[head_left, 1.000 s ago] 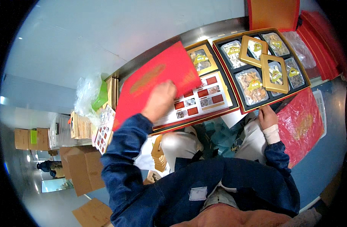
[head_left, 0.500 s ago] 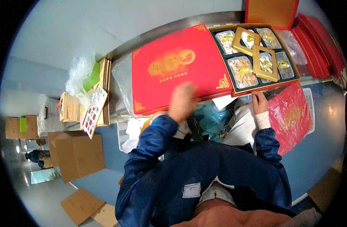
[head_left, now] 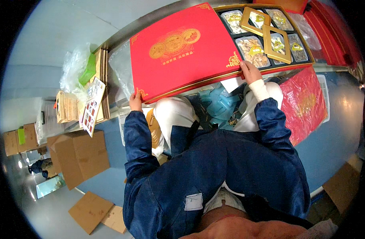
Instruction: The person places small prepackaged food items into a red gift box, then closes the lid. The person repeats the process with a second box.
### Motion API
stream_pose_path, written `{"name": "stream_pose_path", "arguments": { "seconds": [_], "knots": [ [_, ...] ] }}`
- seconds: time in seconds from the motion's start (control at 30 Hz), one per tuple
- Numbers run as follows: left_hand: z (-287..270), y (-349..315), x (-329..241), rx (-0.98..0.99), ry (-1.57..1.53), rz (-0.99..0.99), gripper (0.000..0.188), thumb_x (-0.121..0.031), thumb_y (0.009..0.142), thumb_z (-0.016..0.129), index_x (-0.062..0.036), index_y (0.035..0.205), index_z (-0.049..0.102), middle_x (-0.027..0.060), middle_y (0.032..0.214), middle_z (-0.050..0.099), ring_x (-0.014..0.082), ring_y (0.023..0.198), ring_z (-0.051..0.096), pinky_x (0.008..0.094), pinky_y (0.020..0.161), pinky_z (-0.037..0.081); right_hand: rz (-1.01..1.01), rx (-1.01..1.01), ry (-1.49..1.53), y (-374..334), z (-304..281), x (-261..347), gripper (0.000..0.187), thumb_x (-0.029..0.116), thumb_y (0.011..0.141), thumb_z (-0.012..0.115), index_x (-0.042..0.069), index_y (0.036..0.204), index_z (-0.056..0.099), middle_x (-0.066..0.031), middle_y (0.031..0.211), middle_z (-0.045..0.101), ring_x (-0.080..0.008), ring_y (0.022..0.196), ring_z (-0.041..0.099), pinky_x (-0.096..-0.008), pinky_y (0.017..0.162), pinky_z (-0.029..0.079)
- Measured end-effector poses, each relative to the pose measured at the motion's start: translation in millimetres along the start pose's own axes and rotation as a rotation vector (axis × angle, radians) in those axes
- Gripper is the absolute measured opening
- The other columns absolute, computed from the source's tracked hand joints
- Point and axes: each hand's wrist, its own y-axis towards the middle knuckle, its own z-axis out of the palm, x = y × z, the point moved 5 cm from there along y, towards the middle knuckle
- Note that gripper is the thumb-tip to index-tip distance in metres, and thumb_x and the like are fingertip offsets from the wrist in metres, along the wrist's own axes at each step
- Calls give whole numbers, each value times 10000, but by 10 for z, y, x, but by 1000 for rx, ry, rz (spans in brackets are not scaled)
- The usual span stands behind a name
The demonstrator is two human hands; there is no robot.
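Your left hand [head_left: 135, 100] and right hand [head_left: 249, 71] grasp the red gift-box lid [head_left: 182, 49] by its near corners; the filled compartment tray [head_left: 266, 38] beyond your right grip remains uncovered.

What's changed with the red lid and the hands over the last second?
The red lid came down from a tilted hold to lie flat over the left box, covering the compartments seen earlier. The left hand shifted to its near left corner; the right hand moved onto its near right corner. The open gift box with gold frames stayed uncovered.
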Motion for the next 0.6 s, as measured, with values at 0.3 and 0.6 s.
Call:
{"name": "stream_pose_path", "arguments": {
  "seconds": [0.3, 0.6],
  "knots": [
    [-149, -10, -1203, 107, -327, 120, 214, -163, 880, 563, 4, 1012, 578, 95, 924, 638, 195, 825, 624, 307, 715, 504, 135, -11, 580, 914, -291, 605, 317, 342, 848, 660, 49, 926, 566, -28, 784, 568, -130, 615, 525, -260, 564, 461],
    [-241, -474, -1415, 73, -238, 222, 271, -194, 927, 550, 4, 1112, 554, 82, 1007, 609, 155, 888, 584, 294, 766, 494, 114, 61, 634, 575, -339, 246, 508, 342, 898, 588, 16, 1275, 489, -109, 1105, 587, -163, 974, 595, -275, 801, 529]
  ]
}}
